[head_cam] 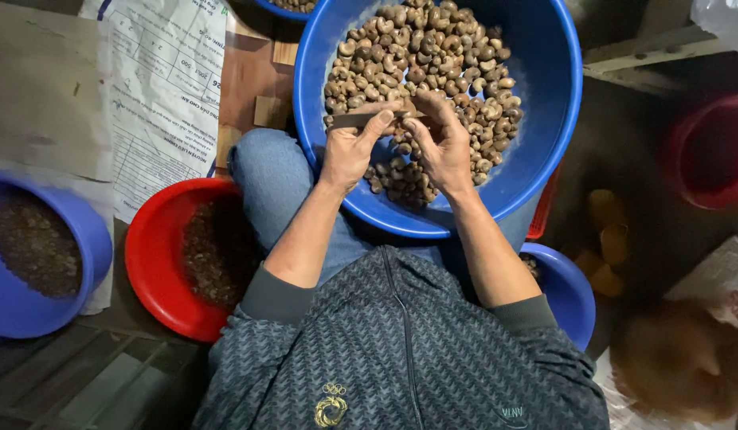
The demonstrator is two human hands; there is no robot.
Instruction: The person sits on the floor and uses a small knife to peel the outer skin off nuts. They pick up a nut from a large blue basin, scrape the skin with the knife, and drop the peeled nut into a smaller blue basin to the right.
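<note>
Two hands (397,139) over one blue basin (544,119).

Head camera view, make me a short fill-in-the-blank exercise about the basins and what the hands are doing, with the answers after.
1. The big basin on the person's lap, full of curved brown nuts, is coloured ____.
2. The left hand holds a thin flat ____ between thumb and fingers.
3. The right hand pinches a single ____ against it.
4. The basin beside the person's left knee is coloured ____.

Missing words: blue; blade; nut; red
</note>
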